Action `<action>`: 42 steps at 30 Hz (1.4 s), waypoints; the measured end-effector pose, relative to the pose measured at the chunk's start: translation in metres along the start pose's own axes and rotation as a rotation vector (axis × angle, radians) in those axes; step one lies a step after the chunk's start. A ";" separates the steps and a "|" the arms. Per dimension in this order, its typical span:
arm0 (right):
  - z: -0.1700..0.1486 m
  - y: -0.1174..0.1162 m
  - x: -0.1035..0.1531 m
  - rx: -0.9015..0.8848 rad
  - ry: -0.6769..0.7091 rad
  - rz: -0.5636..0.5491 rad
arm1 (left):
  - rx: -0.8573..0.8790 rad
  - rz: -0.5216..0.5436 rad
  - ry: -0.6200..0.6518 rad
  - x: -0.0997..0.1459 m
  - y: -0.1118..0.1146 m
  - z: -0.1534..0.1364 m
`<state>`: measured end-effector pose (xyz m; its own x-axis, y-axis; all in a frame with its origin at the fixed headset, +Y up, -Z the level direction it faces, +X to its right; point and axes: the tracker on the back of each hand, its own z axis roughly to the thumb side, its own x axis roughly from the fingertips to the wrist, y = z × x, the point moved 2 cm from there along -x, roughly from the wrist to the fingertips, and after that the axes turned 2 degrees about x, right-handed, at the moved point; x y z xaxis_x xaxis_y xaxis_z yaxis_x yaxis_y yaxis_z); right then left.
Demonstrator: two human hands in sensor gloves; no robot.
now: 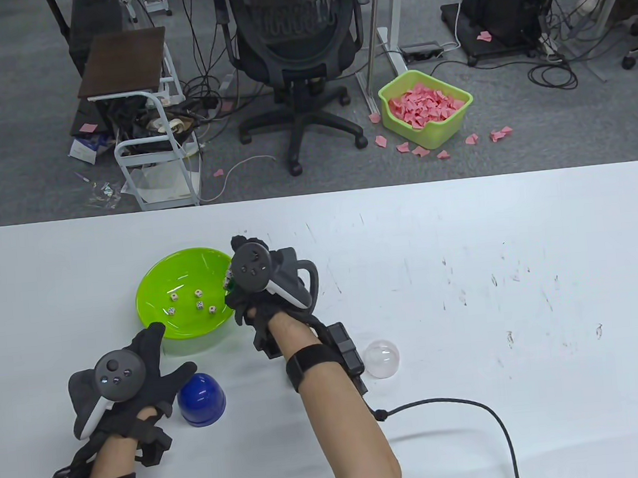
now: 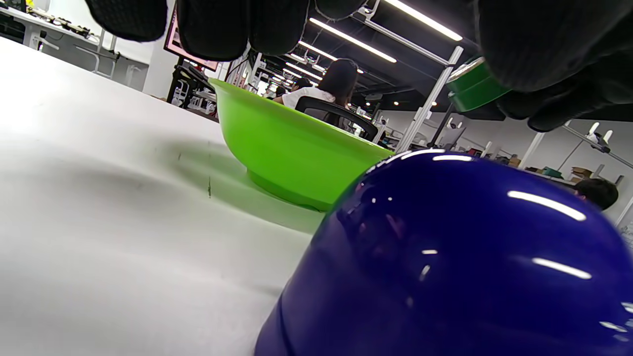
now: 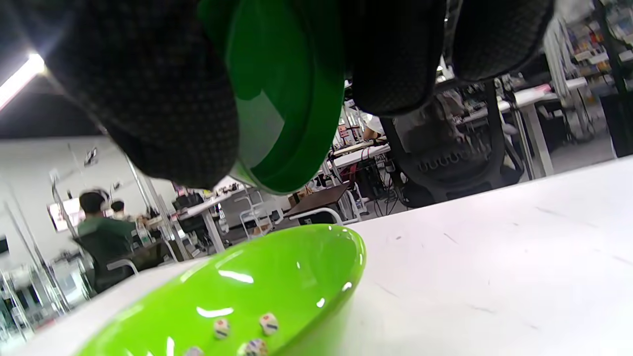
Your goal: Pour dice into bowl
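Note:
A lime green bowl sits left of the table's middle with several white dice in it. My right hand grips a dark green cup and holds it tilted over the bowl's right rim. In the right wrist view the cup hangs between gloved fingers above the bowl, where dice lie. My left hand is open with fingers spread, just in front of the bowl. Its thumb lies beside a blue cup.
The blue cup stands mouth down and fills the left wrist view, with the bowl behind it. A clear dome cup stands right of my right forearm. A black cable runs over the table's front.

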<state>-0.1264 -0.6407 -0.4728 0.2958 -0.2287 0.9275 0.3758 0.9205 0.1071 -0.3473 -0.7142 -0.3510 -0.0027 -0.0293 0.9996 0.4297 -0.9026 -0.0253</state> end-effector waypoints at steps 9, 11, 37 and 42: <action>0.052 -0.043 -0.014 0.458 0.162 0.025 | 0.013 -0.003 -0.017 0.001 -0.001 -0.004; 0.060 -0.049 -0.014 0.557 0.204 0.020 | 0.015 -0.005 -0.023 0.002 -0.001 -0.005; 0.051 -0.018 0.006 0.389 0.249 -0.030 | 0.011 -0.011 -0.030 0.001 0.000 -0.009; 0.044 0.003 0.021 0.262 0.243 -0.074 | -0.001 -0.013 -0.026 0.001 0.002 -0.008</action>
<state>-0.1572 -0.6287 -0.4373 0.4886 -0.3370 0.8048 0.1755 0.9415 0.2877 -0.3538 -0.7197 -0.3497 0.0152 -0.0066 0.9999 0.4292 -0.9031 -0.0125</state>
